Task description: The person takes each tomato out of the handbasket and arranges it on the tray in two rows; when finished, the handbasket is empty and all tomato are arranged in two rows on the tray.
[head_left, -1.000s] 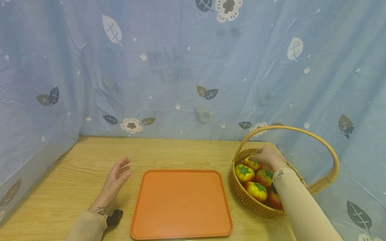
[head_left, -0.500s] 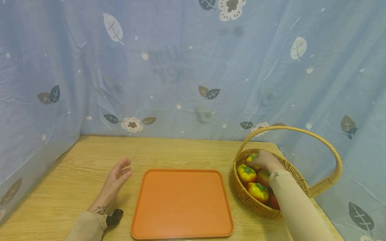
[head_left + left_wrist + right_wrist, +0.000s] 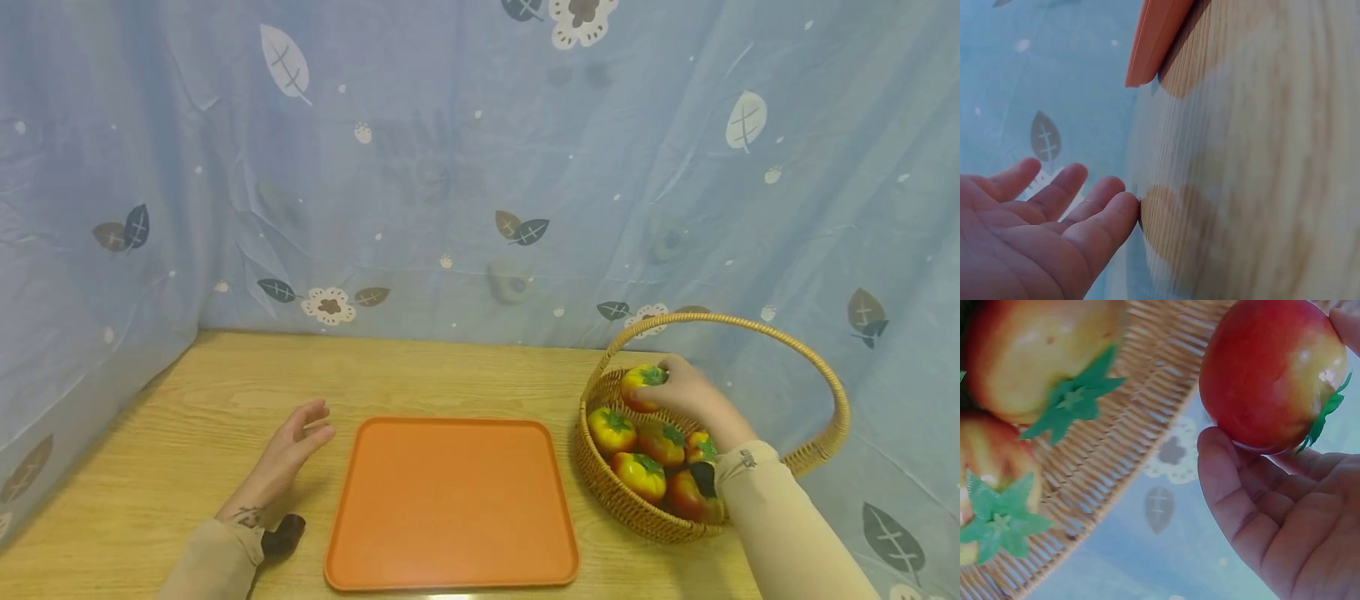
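Note:
My right hand (image 3: pixel 686 392) grips a red and yellow tomato (image 3: pixel 642 387) with a green leafy top, raised at the back of the wicker basket (image 3: pixel 626 510). In the right wrist view, the thumb and curled fingers hold this tomato (image 3: pixel 1272 375) from both sides. Below the hand, several similar tomatoes, such as the yellow one (image 3: pixel 639 476) at the front, lie in the basket. Over the table's left part, my left hand (image 3: pixel 285 450) hovers with relaxed fingers and holds nothing. Its loosely spread fingers also show in the left wrist view.
An orange rectangular tray (image 3: pixel 453 504) lies on the wooden table (image 3: pixel 420 379) between the left hand and the basket. The basket's tall arched handle (image 3: pixel 750 323) rises around the right forearm. A blue patterned curtain (image 3: pixel 420 167) closes off the back and sides.
The right hand has taken hold of the tomato at the back of the basket and lifted it slightly. The left hand has stayed nearly in place.

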`<state>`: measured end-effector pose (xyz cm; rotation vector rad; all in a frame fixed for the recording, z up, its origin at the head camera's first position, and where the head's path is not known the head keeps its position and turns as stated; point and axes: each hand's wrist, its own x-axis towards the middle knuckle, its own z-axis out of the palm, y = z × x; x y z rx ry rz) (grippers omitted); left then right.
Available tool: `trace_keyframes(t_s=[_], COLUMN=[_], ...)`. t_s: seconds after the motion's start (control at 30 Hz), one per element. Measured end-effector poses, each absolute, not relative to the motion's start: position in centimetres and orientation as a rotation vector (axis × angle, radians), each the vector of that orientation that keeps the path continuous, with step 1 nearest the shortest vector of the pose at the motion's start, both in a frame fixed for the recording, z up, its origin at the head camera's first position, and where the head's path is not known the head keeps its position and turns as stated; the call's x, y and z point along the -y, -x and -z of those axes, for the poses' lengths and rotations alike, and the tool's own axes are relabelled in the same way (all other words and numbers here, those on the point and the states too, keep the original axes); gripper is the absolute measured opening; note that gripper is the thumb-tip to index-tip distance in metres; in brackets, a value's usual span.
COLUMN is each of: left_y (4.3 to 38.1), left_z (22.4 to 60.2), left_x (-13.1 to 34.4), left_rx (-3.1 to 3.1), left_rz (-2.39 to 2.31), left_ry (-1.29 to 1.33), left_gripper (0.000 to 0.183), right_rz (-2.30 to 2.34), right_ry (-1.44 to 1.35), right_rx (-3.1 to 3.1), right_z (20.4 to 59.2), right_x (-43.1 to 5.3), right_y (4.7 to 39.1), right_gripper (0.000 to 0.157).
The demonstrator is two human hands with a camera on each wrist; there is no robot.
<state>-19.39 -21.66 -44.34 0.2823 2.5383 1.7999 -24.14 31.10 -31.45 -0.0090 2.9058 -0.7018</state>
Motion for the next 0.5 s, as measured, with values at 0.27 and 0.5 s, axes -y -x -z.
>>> trace_keyframes(t_s=[0.27,0.5], left_y=[19.5,19.3], left_z=[44.5,44.5], left_x=[21.6,21.7], left_rx=[-2.524,-2.525], left_rz=[-1.811,-1.796], left_ry=[-0.279,-0.292], left_gripper=[0.061,0.062], right_rz=[0.578,0.707], right_ry=[0.174,0.347], right_rx=[-2.993,-2.91], right_z=[29.2,29.3], right_x=[-28.1,-21.4], right_y=[21.9,21.1], right_gripper=[0.092,0.066])
